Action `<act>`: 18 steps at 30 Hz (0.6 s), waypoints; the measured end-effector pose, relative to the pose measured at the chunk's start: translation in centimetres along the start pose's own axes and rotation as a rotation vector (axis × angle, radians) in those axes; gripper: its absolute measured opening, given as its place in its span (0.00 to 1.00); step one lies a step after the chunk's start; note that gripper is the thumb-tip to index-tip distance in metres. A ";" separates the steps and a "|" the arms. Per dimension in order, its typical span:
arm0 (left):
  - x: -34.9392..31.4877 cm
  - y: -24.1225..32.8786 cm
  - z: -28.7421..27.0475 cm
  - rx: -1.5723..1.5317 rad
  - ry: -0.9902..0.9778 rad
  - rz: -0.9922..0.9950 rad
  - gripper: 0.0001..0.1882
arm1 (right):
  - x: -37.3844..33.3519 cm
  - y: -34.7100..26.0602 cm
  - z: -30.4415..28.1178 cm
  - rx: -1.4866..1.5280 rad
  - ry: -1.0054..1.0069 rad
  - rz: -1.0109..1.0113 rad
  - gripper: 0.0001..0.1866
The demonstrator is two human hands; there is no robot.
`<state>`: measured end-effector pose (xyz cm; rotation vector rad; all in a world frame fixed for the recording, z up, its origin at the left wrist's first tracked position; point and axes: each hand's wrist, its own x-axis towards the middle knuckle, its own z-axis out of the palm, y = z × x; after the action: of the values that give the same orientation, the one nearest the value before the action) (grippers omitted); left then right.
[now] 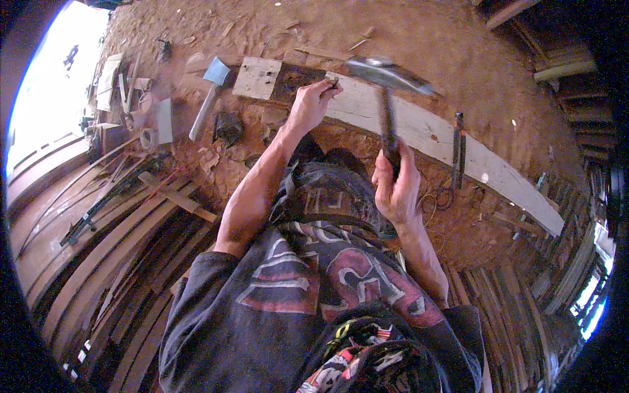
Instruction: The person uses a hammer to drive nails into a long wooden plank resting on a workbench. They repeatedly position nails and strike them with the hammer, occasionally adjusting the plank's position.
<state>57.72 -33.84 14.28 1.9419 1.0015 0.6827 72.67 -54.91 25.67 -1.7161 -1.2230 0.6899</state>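
Observation:
My right hand (398, 183) is closed round the dark handle of a hammer (388, 121), whose metal head is raised over the plank and smeared by motion. Fingertips pinched together, my left hand (310, 105) rests at the left end of a long pale plank (419, 124). What sits between those fingers is too small to make out. Just left of that hand are a dark brown gap and a square pale board (257, 77) with a few dark spots. A long-handled dark tool like pincers (458, 150) lies across the plank, farther right.
Reddish bare earth (255, 33) surrounds the plank. On the left lie a tool with a light blue flat head (216, 71) and pale handle, a crumpled black object (228, 128) and a tape roll (149, 137). Long boards (124, 262) are stacked at lower left and lower right.

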 end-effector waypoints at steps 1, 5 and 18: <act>-0.1 -0.4 0.0 0.006 0.000 0.025 0.10 | -0.3 -0.2 0.3 0.019 0.041 -0.034 0.22; 0.1 0.6 -0.2 0.025 -0.025 0.036 0.12 | 0.9 1.8 1.1 -0.348 -0.065 -0.062 0.22; -0.1 -0.1 -0.1 0.082 0.005 0.135 0.11 | 0.0 0.9 -0.7 0.433 0.143 0.098 0.24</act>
<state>57.57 -33.88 14.20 2.0945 0.9205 0.7326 73.68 -55.28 25.19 -1.4404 -0.8225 0.8089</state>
